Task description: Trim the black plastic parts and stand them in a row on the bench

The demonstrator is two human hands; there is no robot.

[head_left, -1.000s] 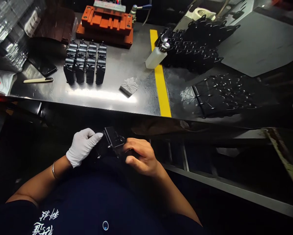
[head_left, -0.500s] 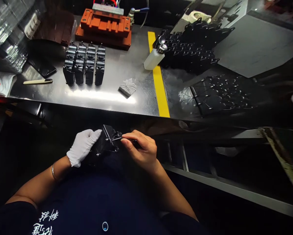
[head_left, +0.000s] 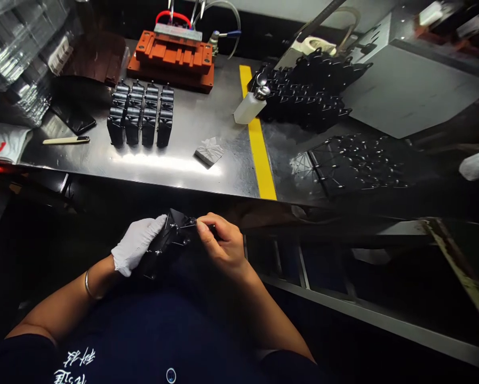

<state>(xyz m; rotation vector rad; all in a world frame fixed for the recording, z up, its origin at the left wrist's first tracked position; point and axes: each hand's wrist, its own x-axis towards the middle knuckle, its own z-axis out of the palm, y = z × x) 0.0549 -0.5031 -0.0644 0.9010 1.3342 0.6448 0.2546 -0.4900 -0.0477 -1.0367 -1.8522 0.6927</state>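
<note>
My left hand (head_left: 137, 244), in a white glove, is closed around a black molded plastic part (head_left: 161, 242) with small shiny studs and rounded lugs. The part is held in front of my body, below the bench edge, and stands out poorly against the dark background. Bare and pinched, my right hand (head_left: 223, 242) has its thumb and index fingertip at the part's right end, by a lug. A thin dark thing shows beneath the index finger, but its kind is unclear.
On the steel bench (head_left: 207, 178) stand black parts in rows (head_left: 141, 114), an orange fixture (head_left: 173, 58), a white bottle (head_left: 249, 108), a grey block (head_left: 208, 152) and a pen (head_left: 66, 140). Right of the yellow tape (head_left: 259, 154) lie piled black parts (head_left: 307, 90). A white-gloved hand (head_left: 478, 164) shows far right.
The view has shifted, so the bench sits slightly lower in the picture. The black part has turned a little in my left hand. My right fingertips stay at its right end.
</note>
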